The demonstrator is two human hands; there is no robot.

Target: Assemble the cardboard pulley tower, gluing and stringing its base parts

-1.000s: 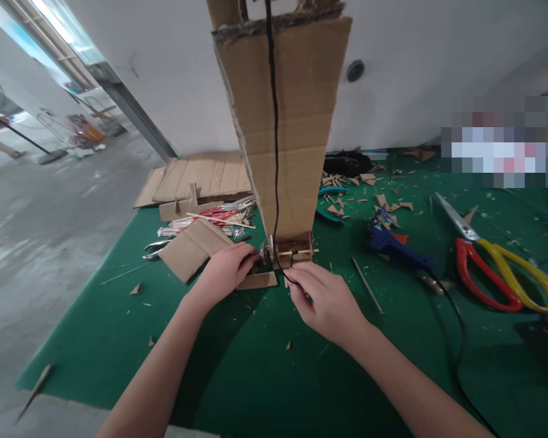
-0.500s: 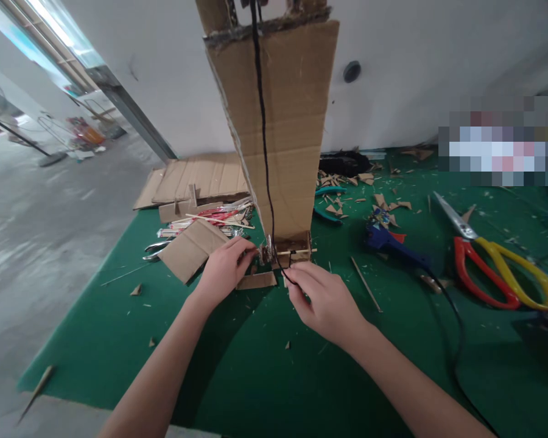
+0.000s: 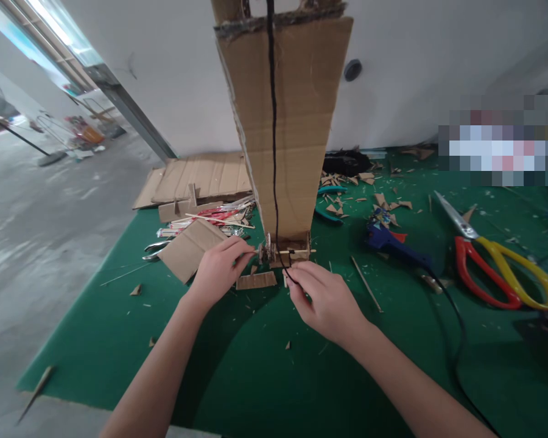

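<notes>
A tall cardboard tower stands in front of me, with a black cord running down its face. Across its base lies a thin wooden stick, with cardboard discs on the left part of it. My left hand is closed, pinching the stick's left end beside the discs. Just right of the base, my right hand pinches the black cord between thumb and fingers. A small cardboard strip lies between the two hands.
Red-and-yellow scissors, a blue glue gun with its cable and a thin stick lie on the right. On the left are a cardboard piece, pliers and packaged sticks. Cardboard scraps dot the green mat.
The tower's upper part has shifted right and its cord hangs straighter. My left fingers have moved slightly on the stick end. My right hand stays nearly in place on the cord.
</notes>
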